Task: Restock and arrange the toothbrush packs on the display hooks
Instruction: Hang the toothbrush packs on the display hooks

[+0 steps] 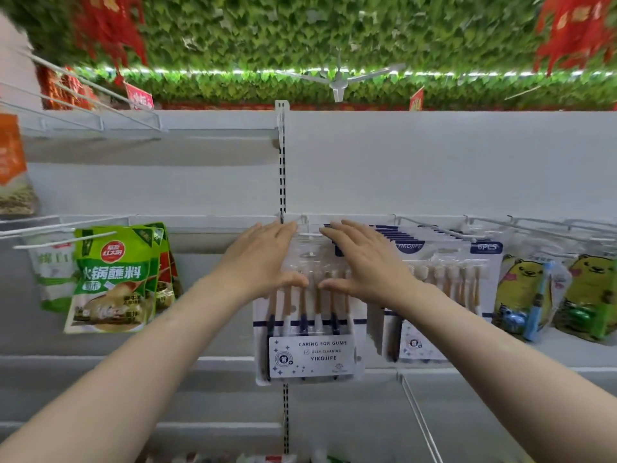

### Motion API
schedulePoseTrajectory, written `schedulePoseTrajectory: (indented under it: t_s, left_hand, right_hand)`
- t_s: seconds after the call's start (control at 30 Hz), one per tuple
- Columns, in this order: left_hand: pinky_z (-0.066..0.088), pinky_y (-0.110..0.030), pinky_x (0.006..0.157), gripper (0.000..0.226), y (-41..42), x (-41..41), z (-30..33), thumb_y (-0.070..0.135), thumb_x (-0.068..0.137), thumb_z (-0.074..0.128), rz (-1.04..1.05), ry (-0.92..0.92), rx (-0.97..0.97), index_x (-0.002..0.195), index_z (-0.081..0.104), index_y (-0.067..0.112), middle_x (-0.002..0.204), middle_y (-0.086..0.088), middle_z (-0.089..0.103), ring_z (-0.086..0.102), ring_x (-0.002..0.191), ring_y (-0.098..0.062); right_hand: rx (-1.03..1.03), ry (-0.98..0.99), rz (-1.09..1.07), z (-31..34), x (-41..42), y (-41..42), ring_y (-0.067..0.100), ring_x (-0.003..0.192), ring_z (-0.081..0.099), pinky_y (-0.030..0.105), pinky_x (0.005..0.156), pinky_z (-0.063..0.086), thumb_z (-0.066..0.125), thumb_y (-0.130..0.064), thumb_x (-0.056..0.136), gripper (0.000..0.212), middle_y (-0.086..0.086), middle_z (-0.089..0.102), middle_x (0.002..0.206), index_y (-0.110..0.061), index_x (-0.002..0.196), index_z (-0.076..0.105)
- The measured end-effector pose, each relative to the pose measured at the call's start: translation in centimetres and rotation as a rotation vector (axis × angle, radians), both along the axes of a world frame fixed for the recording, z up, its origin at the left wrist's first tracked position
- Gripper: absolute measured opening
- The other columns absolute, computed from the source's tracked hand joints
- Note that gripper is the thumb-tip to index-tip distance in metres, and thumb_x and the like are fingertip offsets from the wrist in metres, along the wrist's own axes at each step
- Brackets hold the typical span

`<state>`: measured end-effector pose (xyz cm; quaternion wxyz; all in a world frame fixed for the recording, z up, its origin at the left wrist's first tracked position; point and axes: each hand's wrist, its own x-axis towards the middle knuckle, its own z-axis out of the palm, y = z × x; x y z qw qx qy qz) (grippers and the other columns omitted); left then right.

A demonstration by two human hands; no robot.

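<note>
A clear toothbrush pack (309, 332) with brown-handled brushes and a white "YIKOJIFE" label hangs on a white display hook (309, 233) at the centre of the shelf wall. My left hand (263, 262) lies flat on the pack's upper left, fingers straight. On its upper right my right hand (362, 262) presses with straight fingers, thumb tip on the plastic. A row of several identical toothbrush packs (444, 282) hangs on the hook to the right, partly behind my right wrist.
Green sauce pouches (113, 279) hang on hooks at the left. Yellow bear children's toothbrush packs (531, 295) hang at the far right. A white slotted upright (282, 168) runs behind the centre pack. Bare white hooks (417, 412) jut out below right. A wire shelf (96, 108) sits upper left.
</note>
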<state>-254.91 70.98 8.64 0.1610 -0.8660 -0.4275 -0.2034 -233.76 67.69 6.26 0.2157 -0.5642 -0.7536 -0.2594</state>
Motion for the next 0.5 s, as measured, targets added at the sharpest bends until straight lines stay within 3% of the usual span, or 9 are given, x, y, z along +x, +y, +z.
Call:
schedulePoseTrajectory:
  t_s: [0.13,0.33,0.5]
  left_hand:
    - [0.037,-0.036,0.110,0.102,0.2,0.7,0.4,0.070,0.070,0.070,0.056,0.111,-0.089,0.150,0.029,0.021,0.153,0.001,0.040,0.040,0.138,-0.021]
    - [0.040,-0.037,0.109,0.094,0.4,1.1,0.1,0.067,0.072,0.071,0.090,0.119,-0.099,0.147,0.034,0.023,0.150,0.001,0.043,0.043,0.136,-0.021]
    - [0.037,-0.035,0.109,0.095,0.2,1.5,0.1,0.062,0.076,0.071,0.089,0.099,-0.123,0.152,0.026,0.025,0.153,0.003,0.040,0.040,0.138,-0.020]
  right_hand:
    - [-0.102,-0.029,0.041,0.7,0.5,0.4,0.016,0.146,0.030,0.032,0.118,0.021,0.065,-0.073,0.077,0.097,-0.004,0.033,0.160,-0.030,0.155,0.027]
    - [-0.104,-0.071,0.091,0.8,1.0,0.9,0.016,0.141,0.036,0.033,0.113,0.029,0.064,-0.072,0.079,0.091,-0.005,0.042,0.154,-0.030,0.152,0.032]
    - [-0.095,-0.094,0.089,1.0,1.1,1.4,0.018,0.139,0.040,0.035,0.111,0.033,0.063,-0.073,0.079,0.090,-0.004,0.045,0.151,-0.029,0.151,0.033]
